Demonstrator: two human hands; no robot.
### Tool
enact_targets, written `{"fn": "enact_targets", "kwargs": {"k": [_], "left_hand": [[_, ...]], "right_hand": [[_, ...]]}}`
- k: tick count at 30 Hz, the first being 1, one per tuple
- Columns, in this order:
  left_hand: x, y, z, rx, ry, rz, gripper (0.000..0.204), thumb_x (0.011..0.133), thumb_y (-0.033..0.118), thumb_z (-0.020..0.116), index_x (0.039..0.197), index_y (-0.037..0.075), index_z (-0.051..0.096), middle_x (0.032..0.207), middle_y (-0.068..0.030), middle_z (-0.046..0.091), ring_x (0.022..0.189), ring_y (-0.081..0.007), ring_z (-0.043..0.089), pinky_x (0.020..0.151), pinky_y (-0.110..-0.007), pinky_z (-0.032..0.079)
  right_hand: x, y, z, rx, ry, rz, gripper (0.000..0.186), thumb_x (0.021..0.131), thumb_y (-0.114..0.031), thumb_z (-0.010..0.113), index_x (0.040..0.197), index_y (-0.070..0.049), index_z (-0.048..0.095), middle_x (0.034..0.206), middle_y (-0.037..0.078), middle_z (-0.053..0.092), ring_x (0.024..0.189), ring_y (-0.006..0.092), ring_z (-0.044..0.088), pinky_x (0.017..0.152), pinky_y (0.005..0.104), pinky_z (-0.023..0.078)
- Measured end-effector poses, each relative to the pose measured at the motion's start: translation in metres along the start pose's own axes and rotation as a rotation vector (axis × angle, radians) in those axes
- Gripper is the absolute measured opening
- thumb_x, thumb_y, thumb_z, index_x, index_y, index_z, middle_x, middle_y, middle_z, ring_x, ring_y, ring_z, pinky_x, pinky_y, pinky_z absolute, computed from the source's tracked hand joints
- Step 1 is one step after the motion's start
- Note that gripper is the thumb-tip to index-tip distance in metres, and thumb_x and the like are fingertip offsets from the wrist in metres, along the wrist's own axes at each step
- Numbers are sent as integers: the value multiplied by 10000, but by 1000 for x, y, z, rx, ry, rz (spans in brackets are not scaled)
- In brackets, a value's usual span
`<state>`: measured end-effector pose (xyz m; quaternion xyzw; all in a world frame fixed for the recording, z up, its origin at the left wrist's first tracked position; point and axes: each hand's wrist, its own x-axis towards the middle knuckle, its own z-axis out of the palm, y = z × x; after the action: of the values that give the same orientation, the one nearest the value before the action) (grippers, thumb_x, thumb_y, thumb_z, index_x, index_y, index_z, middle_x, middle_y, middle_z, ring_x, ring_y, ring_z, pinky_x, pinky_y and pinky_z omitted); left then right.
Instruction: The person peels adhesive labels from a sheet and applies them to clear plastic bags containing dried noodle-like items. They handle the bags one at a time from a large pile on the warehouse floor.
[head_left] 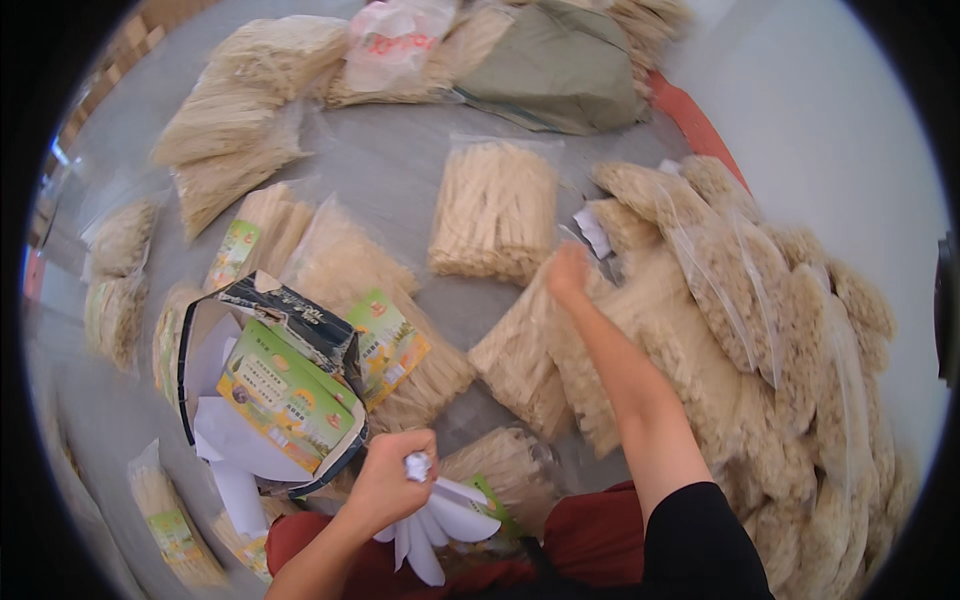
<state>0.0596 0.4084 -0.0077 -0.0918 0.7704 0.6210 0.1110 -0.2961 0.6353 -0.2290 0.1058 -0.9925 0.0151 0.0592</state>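
My left hand (pixel 392 478) is closed around a fanned bundle of white paper strips (pixel 445 522), whose crumpled end pokes out above my fist. My right hand (pixel 569 272) is stretched forward at the upper end of a clear bag of beige dried strips (pixel 525 355); its fingers are blurred and partly hidden, so I cannot see whether they grip it. Beside my left hand stands an open dark carton (pixel 300 318) holding green-and-yellow printed cards (pixel 285 395) and white sheets (pixel 238 435). Another printed card (pixel 385 340) lies on a bag just right of the carton.
A large pile of filled clear bags (pixel 740 300) rises on the right. An upright bag of strips (pixel 495 210) stands ahead on the grey floor (pixel 370 165). More bags (pixel 250 90), a white plastic bag (pixel 400 40) and an olive sack (pixel 560 70) lie at the back.
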Motion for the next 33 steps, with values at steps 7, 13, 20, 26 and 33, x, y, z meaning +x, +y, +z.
{"fn": "enact_targets", "kwargs": {"k": [7, 13, 20, 26, 33], "left_hand": [[-42, 11, -22, -194, 211, -124, 154, 623, -105, 464, 611, 23, 377, 599, -42, 535, 579, -107, 481, 530, -243, 364], [-44, 15, -16, -200, 206, -166, 158, 624, -104, 466, 629, 20, 369, 611, -44, 545, 585, -105, 480, 538, -242, 373], [-14, 22, 2, -79, 2, -79, 89, 650, -76, 476, 639, 8, 450, 587, -39, 533, 585, -102, 490, 549, -253, 390], [-12, 16, 17, -85, -158, -31, 90, 626, -80, 476, 639, 6, 451, 598, -45, 524, 595, -119, 486, 547, -268, 378], [-35, 27, 8, -90, -217, -19, 103, 594, -80, 478, 661, -21, 427, 565, -127, 414, 561, -204, 389, 515, -353, 329]], "right_hand": [[40, 53, 26, 303, -302, 449, 588, 811, -390, 555, 1285, -54, 466, 1296, 173, 491, 1209, 355, 451, 1003, 508, 326], [40, 59, 21, 404, -269, 390, 444, 749, -391, 603, 1023, -45, 651, 1042, 186, 642, 998, 349, 601, 871, 439, 452], [17, 61, -15, 499, -50, 118, 292, 710, -286, 635, 660, 2, 641, 653, 160, 619, 590, 294, 577, 583, 372, 439], [-28, 30, -81, 757, 156, -219, 249, 799, -182, 595, 686, 40, 587, 606, 121, 561, 551, 207, 519, 541, 346, 384], [-100, -43, -229, 993, -36, -568, 95, 807, -25, 575, 727, 24, 564, 718, 104, 502, 674, 206, 474, 617, 304, 382]]}}
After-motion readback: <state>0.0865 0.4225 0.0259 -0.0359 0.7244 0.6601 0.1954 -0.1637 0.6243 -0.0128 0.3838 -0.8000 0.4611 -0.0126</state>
